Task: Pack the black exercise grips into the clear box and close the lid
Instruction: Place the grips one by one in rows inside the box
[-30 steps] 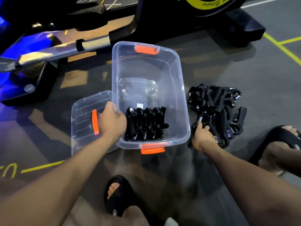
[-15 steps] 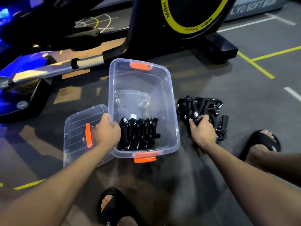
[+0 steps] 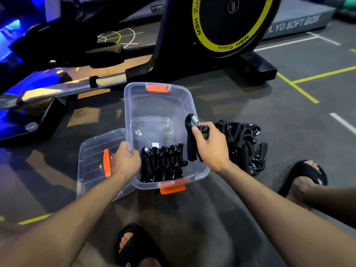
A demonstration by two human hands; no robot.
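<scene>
The clear box (image 3: 134, 105) with orange latches stands open on the grey floor. Several black exercise grips (image 3: 162, 163) lie in a row at its near end. My left hand (image 3: 126, 160) grips the box's left rim. My right hand (image 3: 211, 144) holds one black grip (image 3: 190, 139) upright over the box's right rim, spring end up. A pile of more black grips (image 3: 244, 143) lies on the floor just right of the box, partly hidden behind my right hand. The clear lid (image 3: 92, 160) lies flat against the box's left side.
An exercise machine with a yellow-ringed flywheel (image 3: 231, 24) and a metal rail (image 3: 63, 87) stands right behind the box. My sandalled feet (image 3: 306, 176) (image 3: 134, 245) rest to the right and in front. Yellow lines (image 3: 296, 87) mark the floor.
My right hand closed on one grip in the pile, lifted it and carried it left over the box's right rim. The left hand stayed on the box rim. The camera tilted up.
</scene>
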